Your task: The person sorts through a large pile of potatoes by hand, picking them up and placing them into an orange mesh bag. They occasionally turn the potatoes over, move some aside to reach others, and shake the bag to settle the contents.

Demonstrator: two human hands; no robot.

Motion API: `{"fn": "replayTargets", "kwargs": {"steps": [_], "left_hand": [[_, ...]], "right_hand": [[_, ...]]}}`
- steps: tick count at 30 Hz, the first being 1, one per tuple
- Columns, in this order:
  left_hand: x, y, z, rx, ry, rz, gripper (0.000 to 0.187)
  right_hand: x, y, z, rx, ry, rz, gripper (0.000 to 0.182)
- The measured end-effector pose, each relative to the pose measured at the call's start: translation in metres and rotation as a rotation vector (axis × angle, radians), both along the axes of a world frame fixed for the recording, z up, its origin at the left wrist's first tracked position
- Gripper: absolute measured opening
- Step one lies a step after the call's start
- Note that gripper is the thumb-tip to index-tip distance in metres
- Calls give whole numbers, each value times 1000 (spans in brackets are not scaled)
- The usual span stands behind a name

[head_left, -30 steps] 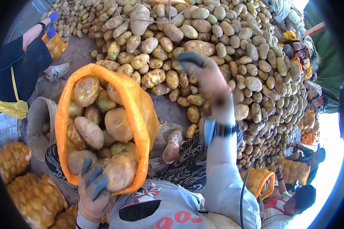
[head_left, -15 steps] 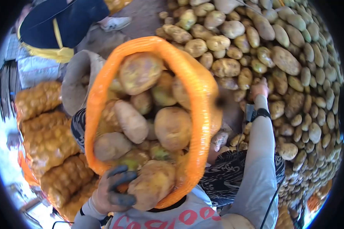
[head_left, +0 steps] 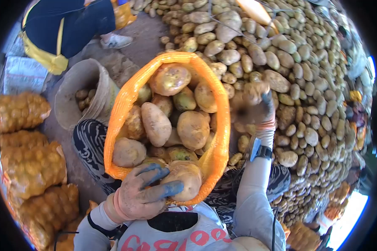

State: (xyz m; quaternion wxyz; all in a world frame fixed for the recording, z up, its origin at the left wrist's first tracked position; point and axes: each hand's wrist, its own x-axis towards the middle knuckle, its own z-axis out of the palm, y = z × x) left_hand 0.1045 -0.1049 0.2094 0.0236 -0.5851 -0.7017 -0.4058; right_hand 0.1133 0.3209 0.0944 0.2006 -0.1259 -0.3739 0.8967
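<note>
An orange mesh bag (head_left: 223, 138) stands with its mouth wide toward me, holding several large potatoes such as a pale oblong one (head_left: 156, 124). My left hand (head_left: 144, 192), in a pinkish glove with blue fingertips, is at the bag's near rim. Its fingers curl over a big potato (head_left: 184, 182) at the front of the mouth. Off the bag's right side, my right hand (head_left: 264, 112) is bent at the edge of the potato heap (head_left: 305, 96). Motion blurs it, but its blue fingertips close against a brownish potato (head_left: 255, 90). A dark smudge hides part of that area.
Left of the bag, a whitish bucket (head_left: 102, 94) leans with some small potatoes inside. Filled mesh sacks (head_left: 31, 165) are stacked along the left. Another person's white shoe (head_left: 116, 40) and dark clothing (head_left: 69, 25) show at top left.
My right hand has drawn back from the heap toward the bag, now with a potato at its fingers. My left fingers have shifted onto the front potato. The view has shifted.
</note>
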Motion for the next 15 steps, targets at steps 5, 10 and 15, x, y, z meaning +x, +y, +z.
{"fn": "replayTargets", "kwargs": {"steps": [5,10,15], "left_hand": [[5,0,-3,-49,111,19,26],[12,-5,1,-124,154,56,25],[20,-23,-10,-164,-62,84,38]], "right_hand": [[6,-122,141,1238,155,-85,41],[31,-173,105,1429,143,461,31],[104,-84,155,1538,-236,-460,28]]}}
